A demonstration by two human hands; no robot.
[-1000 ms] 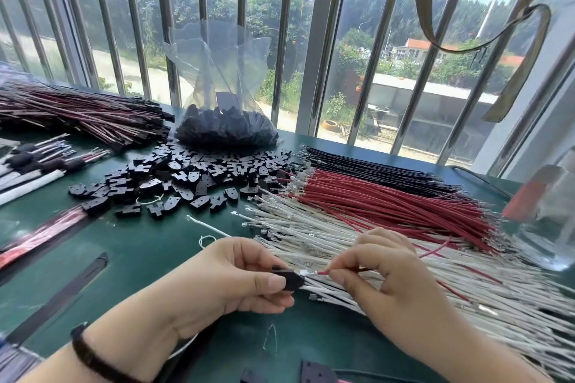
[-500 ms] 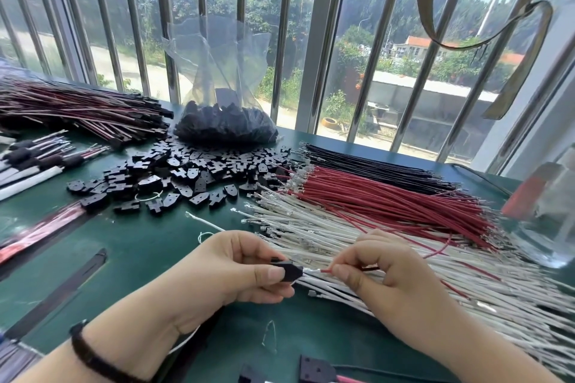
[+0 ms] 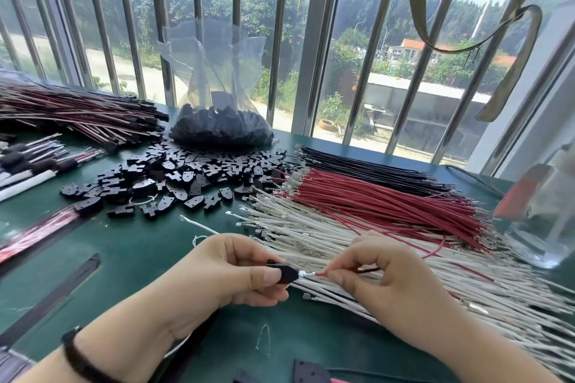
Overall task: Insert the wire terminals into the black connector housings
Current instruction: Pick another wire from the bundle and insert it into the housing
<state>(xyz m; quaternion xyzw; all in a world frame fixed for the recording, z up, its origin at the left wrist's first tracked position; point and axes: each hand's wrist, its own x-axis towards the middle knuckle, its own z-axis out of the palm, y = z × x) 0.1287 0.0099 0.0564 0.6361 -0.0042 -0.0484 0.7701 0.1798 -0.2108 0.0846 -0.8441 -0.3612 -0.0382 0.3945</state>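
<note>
1. Left hand (image 3: 230, 270), lower centre of the frame: thumb and fingers pinch a black connector housing (image 3: 284, 272).
2. Right hand (image 3: 392, 286), lower right of centre: fingertips pinch a red wire (image 3: 322, 274) just behind its metal terminal (image 3: 305, 274), whose tip meets the housing's right end.
3. Loose black housings (image 3: 174, 174), a spread pile, centre left on the green table (image 3: 133, 246).
4. Clear bag of housings (image 3: 221, 130), upper centre, behind the pile.
5. Wire bundles, right half: black wires (image 3: 367, 174) farthest, red wires (image 3: 382, 202) in the middle, white wires (image 3: 311, 236) nearest, running under the hands.
6. Finished harnesses (image 3: 77, 115), upper left.
7. Clear bottle (image 3: 547, 211), right edge.
</note>
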